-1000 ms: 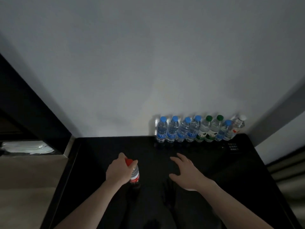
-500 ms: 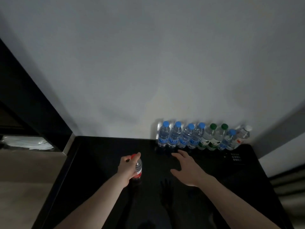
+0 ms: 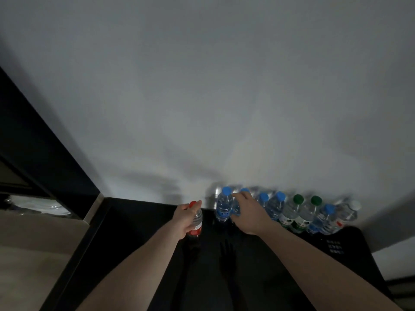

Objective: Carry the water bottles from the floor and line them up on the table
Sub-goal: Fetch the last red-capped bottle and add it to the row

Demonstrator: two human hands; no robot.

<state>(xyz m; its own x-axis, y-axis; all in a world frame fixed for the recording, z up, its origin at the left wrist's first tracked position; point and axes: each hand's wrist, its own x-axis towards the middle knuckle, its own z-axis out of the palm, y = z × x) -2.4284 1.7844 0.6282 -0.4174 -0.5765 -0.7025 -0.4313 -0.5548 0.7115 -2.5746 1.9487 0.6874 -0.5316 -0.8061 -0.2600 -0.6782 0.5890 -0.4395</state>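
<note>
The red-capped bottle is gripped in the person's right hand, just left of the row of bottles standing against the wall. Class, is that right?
Not quite. The head view shows the red-capped bottle gripped in the left hand, not the right. The right hand reaches to the row's second bottle. The rest holds: it is just left of the row of bottles against the wall.

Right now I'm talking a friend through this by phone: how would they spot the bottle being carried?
Look at the black table against the white wall. Left of the bottle row, the left hand grips it: the only red-capped bottle.
</note>
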